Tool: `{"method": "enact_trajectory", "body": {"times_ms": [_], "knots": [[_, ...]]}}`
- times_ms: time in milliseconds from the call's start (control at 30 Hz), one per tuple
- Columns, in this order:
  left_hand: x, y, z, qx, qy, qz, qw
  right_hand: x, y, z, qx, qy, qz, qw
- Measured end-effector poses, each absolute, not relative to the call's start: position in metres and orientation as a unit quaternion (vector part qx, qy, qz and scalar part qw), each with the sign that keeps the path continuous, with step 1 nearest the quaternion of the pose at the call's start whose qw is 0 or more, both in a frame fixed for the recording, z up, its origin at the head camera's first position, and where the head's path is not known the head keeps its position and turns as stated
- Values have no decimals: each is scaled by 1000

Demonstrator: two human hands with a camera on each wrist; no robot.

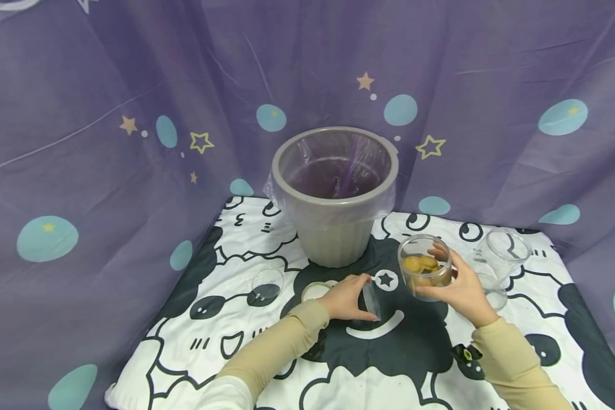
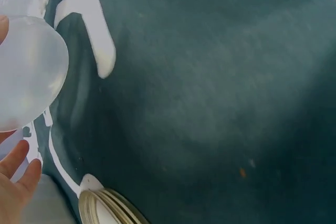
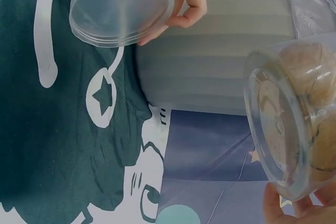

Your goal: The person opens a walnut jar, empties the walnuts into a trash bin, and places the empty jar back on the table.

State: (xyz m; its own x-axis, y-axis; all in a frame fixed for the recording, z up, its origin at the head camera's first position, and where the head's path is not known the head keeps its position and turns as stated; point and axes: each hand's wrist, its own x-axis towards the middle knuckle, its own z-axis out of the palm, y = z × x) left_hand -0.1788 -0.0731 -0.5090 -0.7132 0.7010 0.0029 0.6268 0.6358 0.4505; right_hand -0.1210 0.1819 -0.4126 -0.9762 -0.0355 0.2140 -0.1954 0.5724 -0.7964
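Observation:
My left hand [image 1: 344, 300] pinches a clear round plastic lid [image 3: 122, 9] by its edge, just above the dark patch of the cloth. The lid is tilted on edge in the head view and shows its broad face in the left wrist view. To the right, my right hand [image 1: 463, 289] grips a clear jar [image 1: 424, 242] round its side, with the mouth uncovered. Several round brown pieces, like cookies [image 1: 421, 265], lie in its lower part. Beneath my left wrist sits a gold-rimmed stack of rings or lids [image 2: 113, 208], partly hidden.
A beige bin [image 1: 335, 239] lined with a clear bag stands at the back middle. Clear empty containers [image 1: 503, 250] stand at the right. Another clear disc [image 1: 267, 283] lies on the left of the patterned cloth [image 1: 195, 341]. A purple curtain [image 1: 107, 85] hangs behind.

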Motion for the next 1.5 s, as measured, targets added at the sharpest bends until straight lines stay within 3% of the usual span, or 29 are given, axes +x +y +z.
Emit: {"method": "enact_trajectory", "body": {"times_ms": [1500], "knots": [[-185, -79, -512, 424, 899, 37, 103, -118, 184, -413, 52, -886, 457, 67]]}}
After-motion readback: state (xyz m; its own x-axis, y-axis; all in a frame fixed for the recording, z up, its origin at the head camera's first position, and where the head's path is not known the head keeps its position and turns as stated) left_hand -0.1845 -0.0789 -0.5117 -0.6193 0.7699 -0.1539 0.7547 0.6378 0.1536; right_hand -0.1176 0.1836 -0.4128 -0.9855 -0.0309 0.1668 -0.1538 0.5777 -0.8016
